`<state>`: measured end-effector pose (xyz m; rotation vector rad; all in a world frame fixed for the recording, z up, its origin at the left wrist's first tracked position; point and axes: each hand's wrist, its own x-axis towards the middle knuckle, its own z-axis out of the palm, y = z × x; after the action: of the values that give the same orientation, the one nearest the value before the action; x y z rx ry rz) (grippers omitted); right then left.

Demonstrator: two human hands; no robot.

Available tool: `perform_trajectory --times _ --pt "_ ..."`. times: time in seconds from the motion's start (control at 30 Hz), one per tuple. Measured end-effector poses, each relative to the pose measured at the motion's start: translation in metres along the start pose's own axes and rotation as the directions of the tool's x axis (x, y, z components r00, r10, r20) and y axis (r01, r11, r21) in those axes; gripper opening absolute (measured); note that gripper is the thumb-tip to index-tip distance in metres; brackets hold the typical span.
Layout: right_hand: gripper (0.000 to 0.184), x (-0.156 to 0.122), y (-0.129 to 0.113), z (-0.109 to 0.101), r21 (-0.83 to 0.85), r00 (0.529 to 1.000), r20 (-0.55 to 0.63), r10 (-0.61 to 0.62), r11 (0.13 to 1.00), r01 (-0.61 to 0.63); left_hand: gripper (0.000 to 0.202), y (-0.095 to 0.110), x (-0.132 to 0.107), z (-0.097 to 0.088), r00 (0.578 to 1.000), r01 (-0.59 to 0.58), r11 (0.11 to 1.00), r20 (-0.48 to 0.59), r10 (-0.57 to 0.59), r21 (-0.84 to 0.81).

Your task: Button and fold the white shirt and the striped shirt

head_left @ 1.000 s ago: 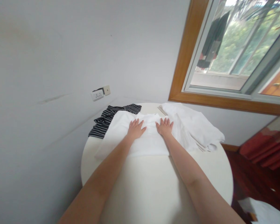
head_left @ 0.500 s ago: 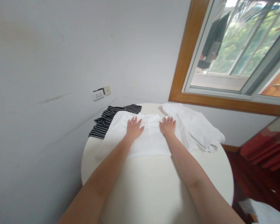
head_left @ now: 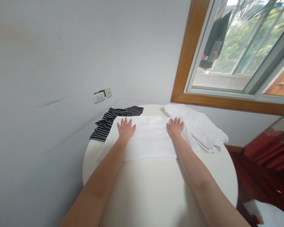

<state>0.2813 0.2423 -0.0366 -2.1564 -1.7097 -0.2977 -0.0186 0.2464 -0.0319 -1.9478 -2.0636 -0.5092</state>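
Note:
A white garment (head_left: 149, 138) lies folded into a wide flat shape across the round table. My left hand (head_left: 126, 128) rests on its left part, palm down with fingers spread. Near its right end my right hand (head_left: 175, 126) lies flat, fingers apart. Neither hand grips the cloth. Behind the left hand, a black garment with white stripes (head_left: 106, 123) sits partly under or against the white one; which of the two, I cannot tell. To the right of the right hand is a stack of folded white clothes (head_left: 198, 126).
The round white table (head_left: 146, 189) stands against the wall, below a socket (head_left: 99, 97). A wood-framed window (head_left: 189, 97) is at the right. Down on the floor to the right is a white item (head_left: 267, 211), and a red curtain (head_left: 269, 148) hangs nearby.
My hands have moved apart over the white garment, the left one leftward and the right one slightly rightward. Wrinkles along its far edge have smoothed out.

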Motion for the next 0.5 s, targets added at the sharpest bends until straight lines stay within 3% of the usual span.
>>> perform_trajectory --times 0.5 --pt "0.057 0.0008 0.0017 0.0016 0.003 1.0 0.008 -0.003 1.0 0.003 0.061 -0.0028 0.0044 -0.0049 0.992 0.054 0.997 0.115 -0.046 -0.061"
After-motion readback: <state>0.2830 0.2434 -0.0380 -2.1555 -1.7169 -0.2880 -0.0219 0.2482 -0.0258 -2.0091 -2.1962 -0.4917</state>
